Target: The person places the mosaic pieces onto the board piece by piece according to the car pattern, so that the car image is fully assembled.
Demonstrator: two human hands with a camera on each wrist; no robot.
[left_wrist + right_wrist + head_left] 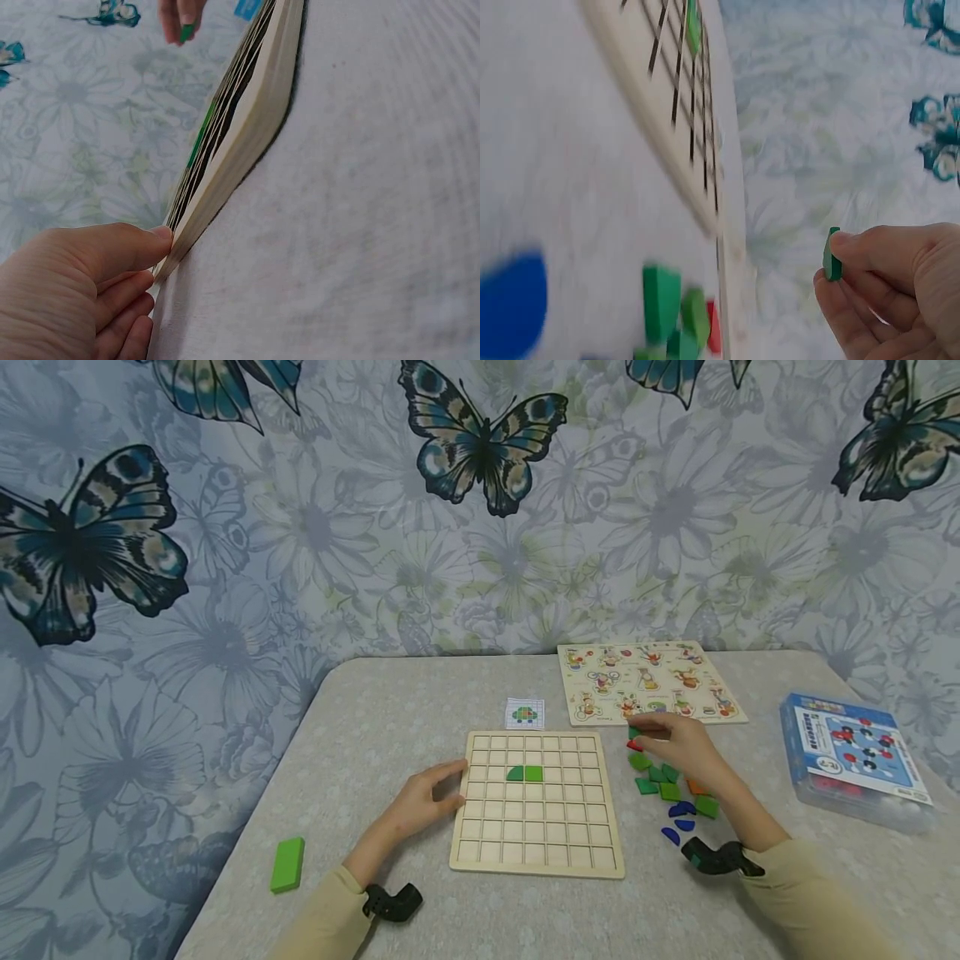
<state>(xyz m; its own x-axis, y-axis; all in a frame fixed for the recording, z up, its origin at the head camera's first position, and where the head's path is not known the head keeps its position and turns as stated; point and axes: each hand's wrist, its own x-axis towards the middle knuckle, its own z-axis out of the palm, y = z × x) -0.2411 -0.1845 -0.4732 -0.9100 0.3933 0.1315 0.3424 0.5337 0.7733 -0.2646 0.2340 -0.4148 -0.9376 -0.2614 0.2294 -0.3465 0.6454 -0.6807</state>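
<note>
My left hand (417,797) touches the left edge of a wooden grid board (536,843), its thumb and index finger apart along that edge. Seen from the left wrist, the thumb (127,247) rests right at the board's side. On the grid a rounded green piece (516,773) sits beside a green square (533,773). To the right of the board, my right hand (686,747) pinches a small green piece (832,255) between thumb and fingers, above the loose pieces. Only its narrow side shows in the right wrist view.
Loose green pieces (669,792), a red piece (633,745) and blue half-rounds (682,809) lie right of the board. A small pattern card (524,713) and a picture board (645,681) lie behind. A plastic box (855,760) is far right; a green block (287,865) lies left.
</note>
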